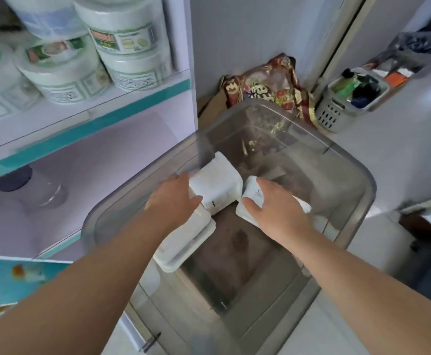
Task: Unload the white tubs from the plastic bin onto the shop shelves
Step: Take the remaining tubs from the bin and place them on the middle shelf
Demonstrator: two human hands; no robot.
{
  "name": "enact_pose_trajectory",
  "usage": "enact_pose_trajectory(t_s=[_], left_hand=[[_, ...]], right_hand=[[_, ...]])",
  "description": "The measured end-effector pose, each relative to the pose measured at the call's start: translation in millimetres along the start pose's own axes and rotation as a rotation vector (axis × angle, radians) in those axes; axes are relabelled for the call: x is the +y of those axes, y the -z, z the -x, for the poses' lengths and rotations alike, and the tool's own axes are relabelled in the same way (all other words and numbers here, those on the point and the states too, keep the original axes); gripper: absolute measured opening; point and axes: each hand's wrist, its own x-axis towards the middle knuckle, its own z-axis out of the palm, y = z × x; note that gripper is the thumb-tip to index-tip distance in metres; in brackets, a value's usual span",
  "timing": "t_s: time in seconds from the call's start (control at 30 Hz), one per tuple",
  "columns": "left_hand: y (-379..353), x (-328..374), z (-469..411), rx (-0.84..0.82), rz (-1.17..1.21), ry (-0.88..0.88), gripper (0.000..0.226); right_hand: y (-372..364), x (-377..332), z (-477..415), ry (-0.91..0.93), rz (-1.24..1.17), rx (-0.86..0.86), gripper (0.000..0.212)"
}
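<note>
Left hand (176, 198) clamps around one white tub (215, 187) while right hand (273, 206) closes over another (250, 198) just at its three o'clock, both down inside the plastic bin (358, 175), seemingly for a double lift toward the shelves (86, 116) at ten o'clock.

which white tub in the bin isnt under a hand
The lowest tub, against the bin's left wall below the left wrist. The left hand covers the middle tub; the right hand covers the right tub.

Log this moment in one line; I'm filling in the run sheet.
stage: picking | left hand: on tub | right hand: on second tub | both inside bin
</note>
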Motion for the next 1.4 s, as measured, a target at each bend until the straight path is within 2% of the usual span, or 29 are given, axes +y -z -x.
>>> enact_pose_trajectory(t_s=[0.17, 0.27, 0.43, 0.5, 0.63, 0.73, 0.87, 0.93, 1.07, 1.2, 1.27, 1.4], left_hand=[[-19.8, -2.0, -37.6, -0.037, -0.024, 0.003, 0.052], [-19.0, -4.0, -47.3, -0.051, 0.079, 0.017, 0.047], [-11.3, -19.1, -50.4, -0.149, 0.171, -0.072, 0.033], [-9.1, -20.0, -49.1, -0.189, 0.199, -0.097, 0.032], [-8.2, -17.5, -47.5, -0.237, 0.288, -0.102, 0.026], [-11.2, -15.0, -44.6, -0.309, 0.348, -0.124, 0.026], [-17.0, -12.3, -47.5, -0.371, 0.431, -0.126, 0.027], [-21.0, -6.6, -55.7, -0.389, 0.376, -0.110, 0.028], [-29.7, 12.7, -78.5, -0.436, 0.269, -0.072, 0.047], [-40.6, 23.4, -98.3, -0.518, 0.293, -0.055, 0.049], [-43.4, 24.2, -102.9, -0.515, 0.334, -0.045, 0.052], [-45.6, 20.0, -104.5, -0.525, 0.405, -0.048, 0.049]], right_hand=[[-20.7, -6.7, -39.8, -0.003, -0.158, -0.080, 0.062], [-25.8, -5.8, -55.7, -0.043, -0.307, -0.144, 0.064], [-14.6, -0.6, -55.5, -0.070, -0.400, -0.131, 0.030], [-11.3, 1.8, -54.7, -0.057, -0.369, -0.126, 0.023], [-9.7, 1.8, -61.8, -0.054, -0.288, -0.130, 0.026], [-7.2, 5.1, -64.6, -0.045, -0.186, -0.150, 0.016], [7.2, 11.0, -66.2, 0.026, 0.022, -0.171, 0.023], [15.8, 23.4, -62.1, 0.083, 0.096, -0.190, 0.024], [19.6, 57.5, -40.2, 0.007, -0.180, -0.197, 0.015], [7.0, 70.9, -31.8, -0.089, -0.330, -0.186, 0.010], [5.2, 67.3, -30.0, -0.153, -0.358, -0.223, 0.017], [4.1, 53.8, -29.7, -0.229, -0.271, -0.261, 0.051]])
